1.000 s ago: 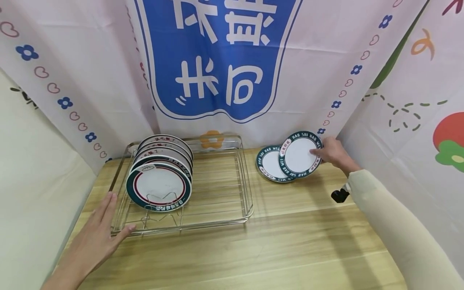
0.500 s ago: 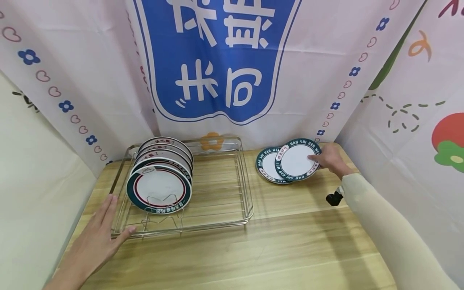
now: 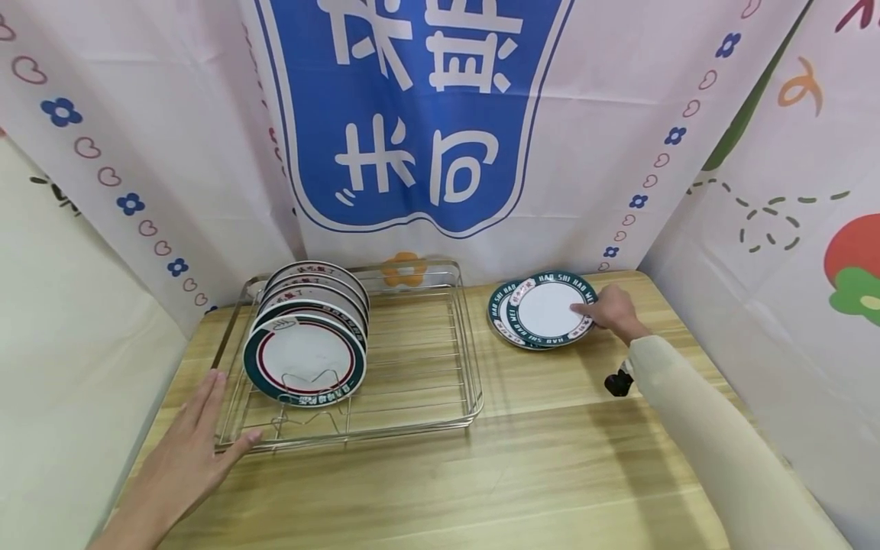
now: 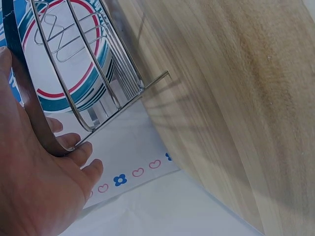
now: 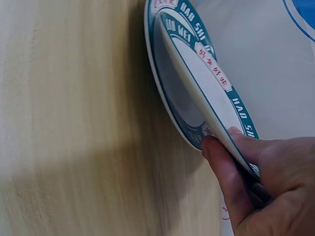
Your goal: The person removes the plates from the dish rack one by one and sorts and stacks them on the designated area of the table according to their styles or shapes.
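"How is the left hand (image 3: 177,454) sitting?"
"Its thumb is standing apart from its fingers, and they're touching the near left corner of the silver metal wire rack (image 4: 32,105) (dark-rimmed round plates (image 3: 305,355) are leaning inside)."
"The right hand (image 3: 610,309)?"
"Thumb and fingers are pinching a round white plate with a lettered green rim (image 3: 546,309), overlapping a matching lower plate (image 3: 498,315)."
"And room?"
"Pale wooden tabletop (image 3: 516,489) is separating rack from plates and stretching wider in front; white printed cloth (image 3: 584,153) is hanging close behind."
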`<state>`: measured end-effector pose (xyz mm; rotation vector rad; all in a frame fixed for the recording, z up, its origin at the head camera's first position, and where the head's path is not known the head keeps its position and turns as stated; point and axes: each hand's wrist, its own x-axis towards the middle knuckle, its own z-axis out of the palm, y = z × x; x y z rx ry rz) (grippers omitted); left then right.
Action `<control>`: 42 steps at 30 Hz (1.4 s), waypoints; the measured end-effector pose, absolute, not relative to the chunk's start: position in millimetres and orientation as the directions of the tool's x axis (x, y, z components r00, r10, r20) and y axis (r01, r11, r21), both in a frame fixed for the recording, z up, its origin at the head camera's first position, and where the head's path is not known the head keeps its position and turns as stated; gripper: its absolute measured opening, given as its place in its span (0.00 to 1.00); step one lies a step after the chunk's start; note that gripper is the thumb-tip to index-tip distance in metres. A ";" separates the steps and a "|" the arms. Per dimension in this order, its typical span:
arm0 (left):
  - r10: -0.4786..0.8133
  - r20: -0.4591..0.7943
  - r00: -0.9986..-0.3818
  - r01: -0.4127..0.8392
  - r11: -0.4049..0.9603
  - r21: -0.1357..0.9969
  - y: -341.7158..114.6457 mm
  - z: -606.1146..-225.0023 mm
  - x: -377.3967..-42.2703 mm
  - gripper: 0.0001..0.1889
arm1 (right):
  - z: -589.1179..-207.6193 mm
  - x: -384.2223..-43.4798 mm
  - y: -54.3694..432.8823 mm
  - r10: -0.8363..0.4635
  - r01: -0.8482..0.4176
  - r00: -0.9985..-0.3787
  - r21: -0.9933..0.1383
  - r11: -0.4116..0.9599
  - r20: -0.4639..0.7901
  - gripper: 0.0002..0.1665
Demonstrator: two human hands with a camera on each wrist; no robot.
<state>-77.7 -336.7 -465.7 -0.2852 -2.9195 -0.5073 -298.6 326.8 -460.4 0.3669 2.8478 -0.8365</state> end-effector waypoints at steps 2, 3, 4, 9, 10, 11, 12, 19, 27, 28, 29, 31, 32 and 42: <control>0.160 0.188 -0.969 0.213 0.926 0.312 -336.4 -465.5 -77.8 0.54 | -463.9 -298.6 324.8 0.176 0.255 -0.964 -0.494 0.832 -0.201 0.27; 0.160 0.185 -0.970 0.212 0.926 0.311 -336.2 -465.5 -77.7 0.54 | -465.2 -298.4 323.6 0.171 0.248 -0.965 -0.489 0.836 -0.198 0.27; 0.160 0.182 -0.970 0.211 0.927 0.310 -336.1 -465.4 -77.6 0.54 | -466.3 -298.2 322.1 0.167 0.244 -0.966 -0.486 0.839 -0.197 0.27; 0.156 0.187 -0.970 0.210 0.926 0.315 -335.7 -465.1 -77.6 0.54 | -468.5 -297.5 314.1 0.164 0.238 -0.968 -0.499 0.833 -0.189 0.26; 0.156 0.189 -0.970 0.210 0.925 0.315 -335.7 -465.2 -77.7 0.54 | -468.7 -297.5 312.5 0.163 0.234 -0.970 -0.499 0.835 -0.182 0.26; 0.154 0.191 -0.969 0.209 0.925 0.317 -335.6 -465.3 -77.6 0.54 | -469.0 -297.3 311.1 0.161 0.230 -0.971 -0.495 0.838 -0.177 0.26; 0.154 0.193 -0.969 0.210 0.925 0.316 -335.6 -465.5 -77.6 0.54 | -469.5 -297.2 310.0 0.161 0.226 -0.972 -0.492 0.841 -0.172 0.26; 0.150 0.181 -0.972 0.202 0.928 0.314 -335.8 -466.3 -77.0 0.54 | -474.5 -296.0 304.3 0.181 0.252 -0.965 -0.493 0.833 -0.188 0.26; 0.157 0.182 -0.971 0.208 0.928 0.310 -334.8 -464.3 -76.4 0.54 | -477.7 -297.6 303.0 0.184 0.268 -0.958 -0.462 0.845 -0.219 0.28; 0.157 0.182 -0.971 0.208 0.927 0.311 -334.6 -464.1 -76.2 0.54 | -477.7 -297.3 302.8 0.179 0.268 -0.957 -0.461 0.846 -0.228 0.29; 0.159 0.184 -0.970 0.210 0.927 0.310 -334.5 -464.1 -76.2 0.54 | -478.0 -297.3 302.5 0.176 0.270 -0.955 -0.458 0.847 -0.237 0.29; 0.156 0.182 -0.971 0.208 0.927 0.312 -334.5 -463.5 -76.6 0.54 | -478.2 -297.0 301.4 0.166 0.266 -0.954 -0.450 0.852 -0.250 0.30; 0.155 0.180 -0.971 0.206 0.927 0.312 -334.5 -463.2 -76.8 0.54 | -477.9 -296.2 300.5 0.161 0.262 -0.954 -0.445 0.856 -0.252 0.30; 0.155 0.181 -0.971 0.205 0.929 0.307 -334.4 -464.4 -76.6 0.54 | -483.9 -294.0 294.3 0.128 0.223 -0.957 -0.373 0.901 -0.262 0.32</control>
